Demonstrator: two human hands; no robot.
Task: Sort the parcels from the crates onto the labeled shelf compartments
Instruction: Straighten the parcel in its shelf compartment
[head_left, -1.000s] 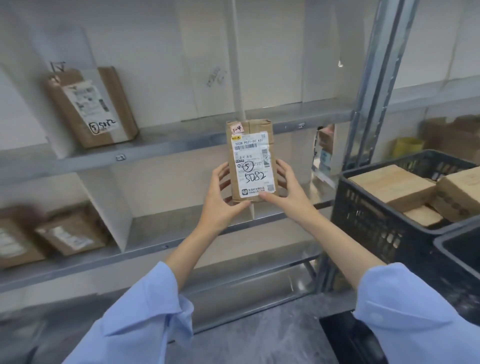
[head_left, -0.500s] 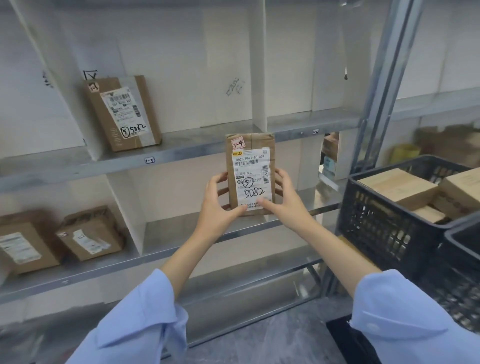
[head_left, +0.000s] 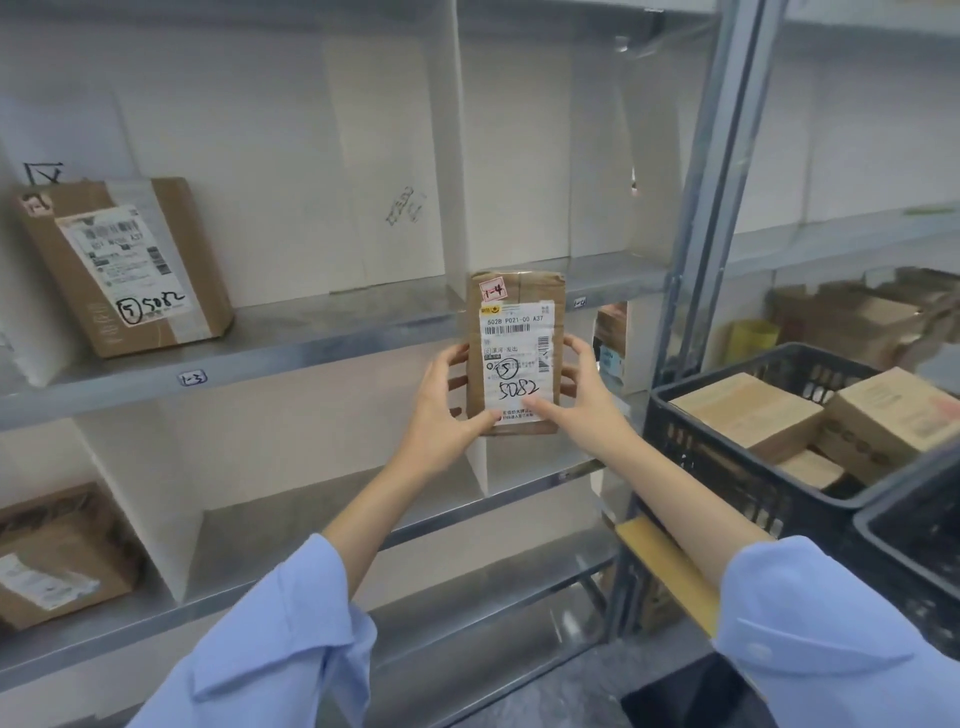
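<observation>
I hold a small brown parcel (head_left: 515, 332) upright in front of the metal shelf (head_left: 311, 343). Its white label reads "5082" and a small tag at the top reads "1-4". My left hand (head_left: 441, 410) grips its left edge, thumb on the lower front. My right hand (head_left: 582, 395) grips the right edge, thumb on the label. The parcel hangs level with the shelf rail, between the tag "1-3" (head_left: 192, 378) and another small tag (head_left: 580, 301) to its right. A black crate (head_left: 727, 462) at right holds several brown parcels.
A brown parcel marked "5082" (head_left: 124, 265) leans in the upper left compartment. Another parcel (head_left: 57, 556) lies in the lower left compartment. White dividers (head_left: 457, 140) split the shelves. A steel upright (head_left: 711, 182) stands right of the hands. A second black crate (head_left: 914, 551) is at the far right.
The parcel stays in both hands and has risen slightly against the shelf. My view has shifted a little, showing the right-hand compartments more.
</observation>
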